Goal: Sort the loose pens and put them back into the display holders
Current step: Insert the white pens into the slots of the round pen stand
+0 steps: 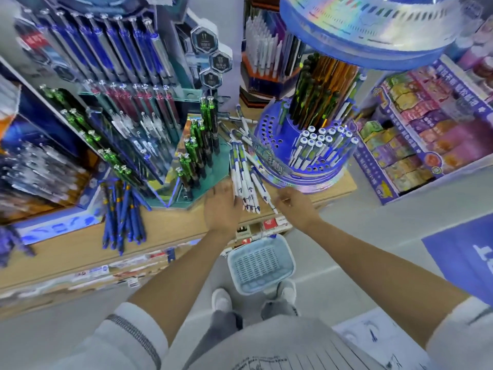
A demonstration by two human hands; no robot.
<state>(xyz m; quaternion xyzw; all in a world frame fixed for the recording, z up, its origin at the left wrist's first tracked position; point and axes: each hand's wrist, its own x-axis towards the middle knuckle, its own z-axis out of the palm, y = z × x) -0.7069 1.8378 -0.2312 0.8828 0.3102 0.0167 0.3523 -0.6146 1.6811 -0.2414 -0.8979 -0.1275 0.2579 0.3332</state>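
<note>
A bundle of white-and-blue pens lies on the wooden shelf between two displays. My left hand grips the near end of that bundle. My right hand pinches one white pen at the bundle's right edge. Just behind stands a round blue holder with many holes, and a group of white pens stands upright in its right side. More loose white pens lie further back. A heap of loose dark blue pens lies on the shelf at the left.
A stepped display of green, red and blue pens fills the left. Boxed goods stand at the right. A light blue basket sits on the floor by my feet, below the shelf's front edge.
</note>
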